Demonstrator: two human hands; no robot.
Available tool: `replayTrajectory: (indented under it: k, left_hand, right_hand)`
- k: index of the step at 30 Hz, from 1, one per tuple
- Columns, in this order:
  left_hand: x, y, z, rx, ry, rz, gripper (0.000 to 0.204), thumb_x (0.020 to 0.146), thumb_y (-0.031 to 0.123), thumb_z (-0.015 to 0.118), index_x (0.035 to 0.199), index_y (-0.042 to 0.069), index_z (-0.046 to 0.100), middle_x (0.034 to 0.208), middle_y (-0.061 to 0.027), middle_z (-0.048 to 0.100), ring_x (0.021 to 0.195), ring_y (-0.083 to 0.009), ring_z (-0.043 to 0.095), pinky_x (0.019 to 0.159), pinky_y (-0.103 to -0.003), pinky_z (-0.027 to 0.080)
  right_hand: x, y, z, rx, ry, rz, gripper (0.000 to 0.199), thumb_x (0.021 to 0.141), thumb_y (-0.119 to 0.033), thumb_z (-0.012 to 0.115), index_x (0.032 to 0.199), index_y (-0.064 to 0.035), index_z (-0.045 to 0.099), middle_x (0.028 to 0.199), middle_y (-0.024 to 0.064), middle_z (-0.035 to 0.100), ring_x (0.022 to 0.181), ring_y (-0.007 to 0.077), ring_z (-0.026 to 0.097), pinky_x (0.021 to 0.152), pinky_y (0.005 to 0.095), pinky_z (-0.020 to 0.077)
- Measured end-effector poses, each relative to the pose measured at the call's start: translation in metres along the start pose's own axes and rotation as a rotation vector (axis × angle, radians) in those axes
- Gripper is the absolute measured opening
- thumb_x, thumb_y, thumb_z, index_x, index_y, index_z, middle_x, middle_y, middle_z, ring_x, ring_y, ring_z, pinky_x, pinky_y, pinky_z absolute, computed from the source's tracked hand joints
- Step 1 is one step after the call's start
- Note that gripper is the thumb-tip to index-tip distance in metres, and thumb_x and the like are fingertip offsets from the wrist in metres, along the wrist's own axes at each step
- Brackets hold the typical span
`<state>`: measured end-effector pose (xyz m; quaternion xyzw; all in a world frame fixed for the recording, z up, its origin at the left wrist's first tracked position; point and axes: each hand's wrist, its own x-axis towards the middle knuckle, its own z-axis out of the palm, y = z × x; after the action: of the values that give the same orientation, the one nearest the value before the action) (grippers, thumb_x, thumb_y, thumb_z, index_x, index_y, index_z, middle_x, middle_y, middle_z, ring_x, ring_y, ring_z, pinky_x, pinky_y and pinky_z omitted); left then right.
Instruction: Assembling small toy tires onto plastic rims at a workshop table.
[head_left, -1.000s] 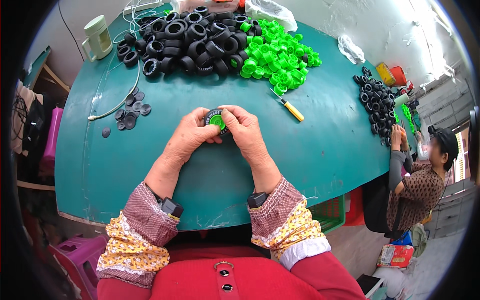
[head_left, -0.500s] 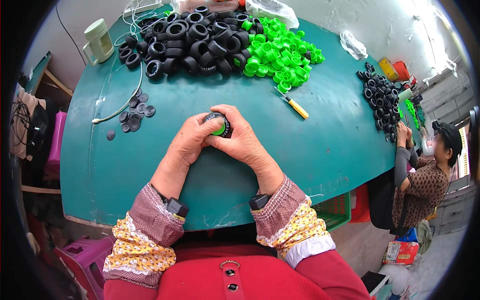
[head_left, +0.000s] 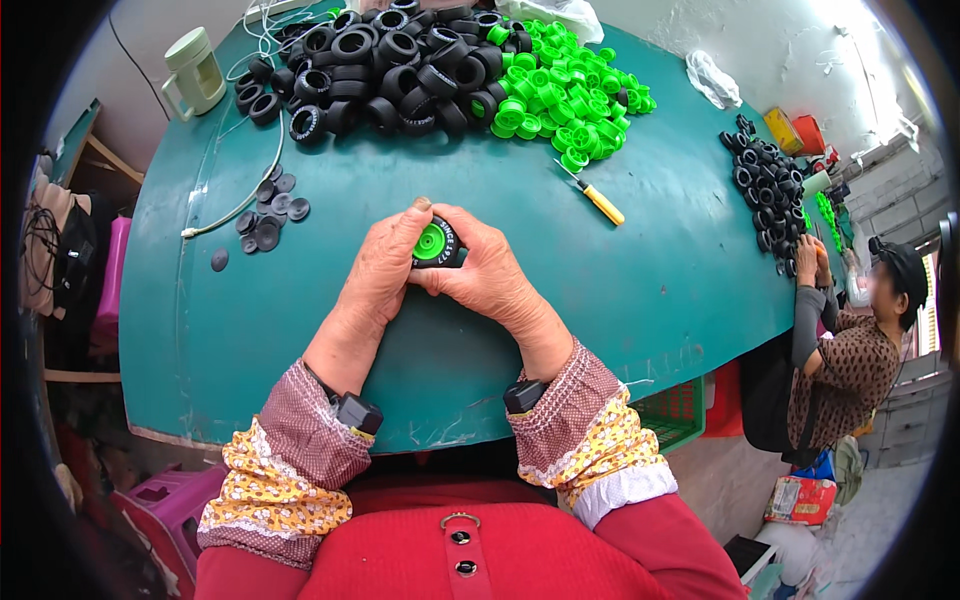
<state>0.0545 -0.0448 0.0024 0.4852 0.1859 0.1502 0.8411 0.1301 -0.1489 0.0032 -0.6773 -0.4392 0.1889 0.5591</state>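
Round teal table (head_left: 650,300), black tyres heap (head_left: 380,60), green hubs pile (head_left: 560,95), yellow-handled knife (head_left: 597,198), dark discs (head_left: 268,215), pale mug (head_left: 192,72)

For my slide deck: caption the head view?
Both hands press a green-hubbed toy wheel together above a green table.

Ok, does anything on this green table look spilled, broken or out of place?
Nothing stands out. Both hands, left hand and right hand, hold one toy wheel; black tyres and green hubs lie in loose heaps.

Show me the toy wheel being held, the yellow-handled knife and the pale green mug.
toy wheel (head_left: 436,243), head view, on its green hub.
yellow-handled knife (head_left: 603,205), head view, on the yellow handle.
pale green mug (head_left: 196,72), head view, on its side wall.
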Motion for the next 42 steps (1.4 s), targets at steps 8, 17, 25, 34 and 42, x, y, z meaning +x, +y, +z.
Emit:
replayTrajectory:
  k: [8, 17, 25, 34, 42]
  left_hand:
    - [-0.004, 0.001, -0.001, -0.061, -0.101, -0.028, 0.039, 0.088, 0.038, 0.047, 0.091, -0.001, 0.054, 0.071, -0.0060, 0.056, 0.053, -0.0129, 0.055, 0.040, -0.021, 0.044]
    - [0.002, 0.005, -0.017, -0.203, -0.147, -0.105, 0.032, 0.088, 0.032, 0.047, 0.093, 0.000, 0.052, 0.081, -0.0080, 0.059, 0.065, -0.0127, 0.059, 0.057, -0.023, 0.050]
    - [-0.002, 0.007, -0.002, 0.067, -0.076, 0.007, 0.030, 0.074, 0.015, 0.060, 0.099, -0.001, 0.055, 0.084, -0.0030, 0.058, 0.071, -0.0080, 0.054, 0.061, -0.019, 0.045]
    - [-0.001, 0.013, -0.011, 0.155, -0.171, -0.055, 0.034, 0.073, 0.014, 0.059, 0.103, -0.003, 0.057, 0.085, -0.0034, 0.059, 0.070, -0.0068, 0.054, 0.062, -0.019, 0.043]
    - [-0.001, 0.008, -0.010, 0.024, -0.173, -0.038, 0.032, 0.081, 0.017, 0.058, 0.105, -0.005, 0.055, 0.089, -0.0053, 0.061, 0.075, -0.0086, 0.057, 0.067, -0.021, 0.047]
  right_hand:
    - [-0.001, -0.018, -0.010, 0.191, -0.099, 0.129, 0.053, 0.063, -0.005, 0.075, 0.110, -0.0007, 0.050, 0.079, 0.0058, 0.057, 0.056, 0.0093, 0.054, 0.051, 0.0228, 0.0467]
    - [0.002, -0.008, -0.004, 0.155, 0.159, 0.140, 0.062, 0.059, -0.023, 0.080, 0.107, -0.0024, 0.046, 0.086, 0.0094, 0.058, 0.078, 0.0170, 0.058, 0.069, 0.0294, 0.0481]
    - [-0.001, 0.002, -0.002, -0.184, 0.172, 0.010, 0.078, 0.062, -0.017, 0.075, 0.124, -0.0051, 0.030, 0.101, 0.0157, 0.055, 0.092, 0.0279, 0.057, 0.080, 0.0343, 0.0453]
    - [0.002, -0.001, -0.004, -0.183, 0.078, -0.093, 0.064, 0.061, -0.019, 0.078, 0.113, -0.0028, 0.043, 0.089, 0.0115, 0.059, 0.083, 0.0203, 0.059, 0.074, 0.0297, 0.0474]
    - [0.001, -0.001, -0.004, -0.240, 0.255, -0.010, 0.059, 0.060, -0.022, 0.074, 0.107, -0.0023, 0.044, 0.092, 0.0185, 0.059, 0.085, 0.0331, 0.059, 0.073, 0.0367, 0.0481]
